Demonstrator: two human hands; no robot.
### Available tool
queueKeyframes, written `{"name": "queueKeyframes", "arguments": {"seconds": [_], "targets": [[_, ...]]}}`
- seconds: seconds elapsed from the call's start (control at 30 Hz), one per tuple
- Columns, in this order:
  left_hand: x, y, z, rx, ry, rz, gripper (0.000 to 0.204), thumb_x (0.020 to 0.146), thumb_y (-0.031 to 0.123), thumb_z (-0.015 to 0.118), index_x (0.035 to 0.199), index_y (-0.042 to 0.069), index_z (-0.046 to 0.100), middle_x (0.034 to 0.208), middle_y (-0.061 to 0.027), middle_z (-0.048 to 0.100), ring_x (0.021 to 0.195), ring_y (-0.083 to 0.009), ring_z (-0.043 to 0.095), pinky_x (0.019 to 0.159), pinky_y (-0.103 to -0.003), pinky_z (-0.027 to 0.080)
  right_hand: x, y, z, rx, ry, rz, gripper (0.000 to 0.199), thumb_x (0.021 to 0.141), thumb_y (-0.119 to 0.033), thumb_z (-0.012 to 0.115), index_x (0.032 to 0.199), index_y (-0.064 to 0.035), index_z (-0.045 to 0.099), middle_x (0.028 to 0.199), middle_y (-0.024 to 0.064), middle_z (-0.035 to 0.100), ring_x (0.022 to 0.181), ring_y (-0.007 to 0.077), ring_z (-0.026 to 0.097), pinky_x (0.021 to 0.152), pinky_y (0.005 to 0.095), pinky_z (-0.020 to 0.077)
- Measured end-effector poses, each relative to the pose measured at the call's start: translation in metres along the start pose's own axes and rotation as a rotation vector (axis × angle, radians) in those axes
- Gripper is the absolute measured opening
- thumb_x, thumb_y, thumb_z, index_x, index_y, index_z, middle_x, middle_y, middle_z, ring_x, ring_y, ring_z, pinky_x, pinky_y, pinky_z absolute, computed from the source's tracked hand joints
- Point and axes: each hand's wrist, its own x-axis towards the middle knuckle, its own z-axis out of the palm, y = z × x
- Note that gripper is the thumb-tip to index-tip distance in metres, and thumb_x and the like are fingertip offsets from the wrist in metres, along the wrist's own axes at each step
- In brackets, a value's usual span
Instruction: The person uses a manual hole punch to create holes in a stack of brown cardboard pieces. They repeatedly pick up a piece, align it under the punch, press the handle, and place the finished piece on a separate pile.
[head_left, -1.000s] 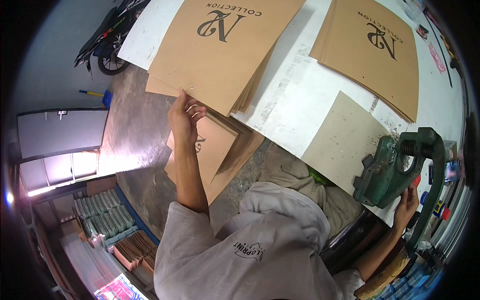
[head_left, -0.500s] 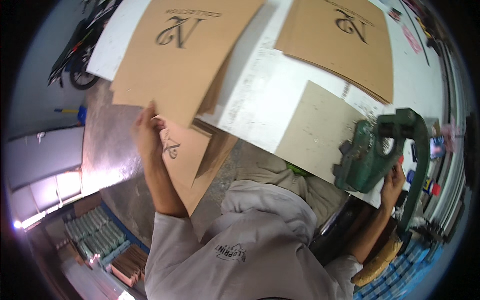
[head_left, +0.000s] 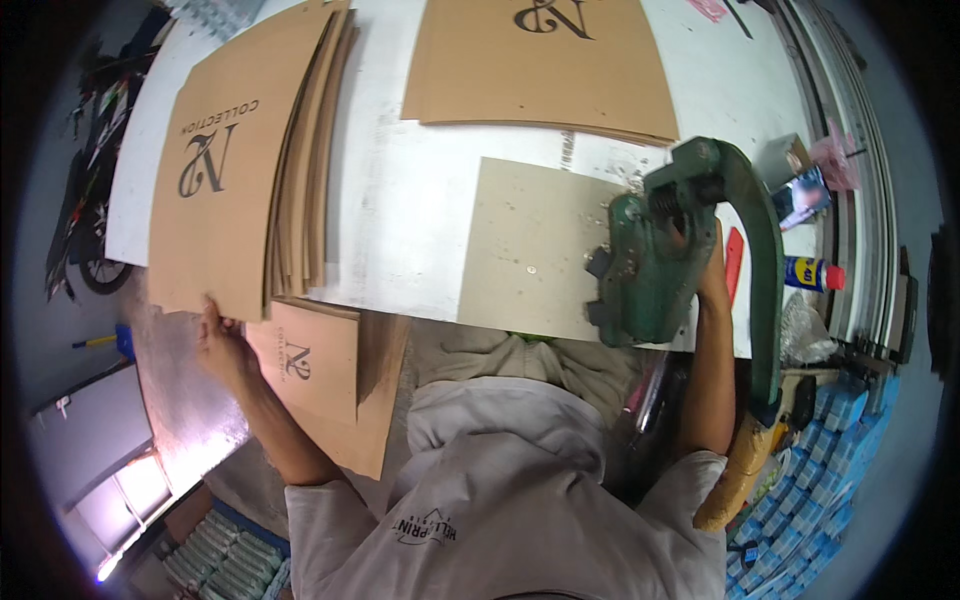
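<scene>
left hand (head_left: 222, 345) pinches brown sheets (head_left: 220, 235), which uneven tugging could skew; grip of right hand (head_left: 713, 275), behind the green press (head_left: 650, 280), cannot be told.

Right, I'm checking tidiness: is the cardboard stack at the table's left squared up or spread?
Spread a little: the cardboard stack shows several staggered edges along its right side, not one flush face.

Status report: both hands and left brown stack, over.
Left hand touching left brown stack; stack overhangs white table. Right hand partly hidden; green press blocks view.
</scene>
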Motion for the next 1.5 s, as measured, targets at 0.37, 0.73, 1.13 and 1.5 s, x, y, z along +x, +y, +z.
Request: {"name": "queueKeyframes", "arguments": {"seconds": [0.37,0.73,1.13,1.5], "targets": [[-0.06,0.035,0.061,0.423,0.098,0.674,0.026,0.105,0.013,0.066,0.083,0.001,0.059,0.07,-0.004,0.058,0.065,-0.0094,0.052,0.058,-0.026,0.043,0.01,-0.011,0.019,0.288,-0.106,0.045,0.037,0.091,-0.017,0.083,0.122,-0.0026,0.07,0.116,0.0062,0.072,0.104,0.0141,0.067,0.092,0.0336,0.0571],[-0.153,-0.037,0.403,0.29,-1.118,1.307,0.032,0.086,0.023,0.081,0.107,0.005,0.066,0.096,-0.0119,0.074,0.088,-0.0368,0.07,0.078,-0.044,0.055,-0.026,-0.029,-0.003,0.361,0.07,0.153,0.034,0.088,0.003,0.072,0.121,0.001,0.066,0.114,0.0075,0.073,0.094,0.0115,0.068,0.08,0.027,0.0547],[-0.154,-0.041,0.408,0.542,-1.401,1.148,0.029,0.095,0.024,0.07,0.114,0.007,0.058,0.096,-0.0207,0.073,0.091,-0.0419,0.071,0.081,-0.049,0.056,-0.03,-0.039,-0.017,0.236,0.123,0.328,0.031,0.096,-0.002,0.067,0.126,-0.0008,0.06,0.106,0.0029,0.07,0.079,0.0062,0.064,0.063,0.0224,0.0488],[-0.207,-0.049,0.374,0.439,-1.364,1.38,0.03,0.083,-0.001,0.062,0.111,0.005,0.07,0.114,-0.0136,0.07,0.103,-0.0328,0.066,0.093,-0.045,0.053,0.02,-0.034,0.02,0.858,0.247,0.337,0.025,0.102,-0.012,0.06,0.125,-0.0033,0.066,0.114,0.009,0.073,0.096,0.0152,0.072,0.075,0.0299,0.0598]]}}
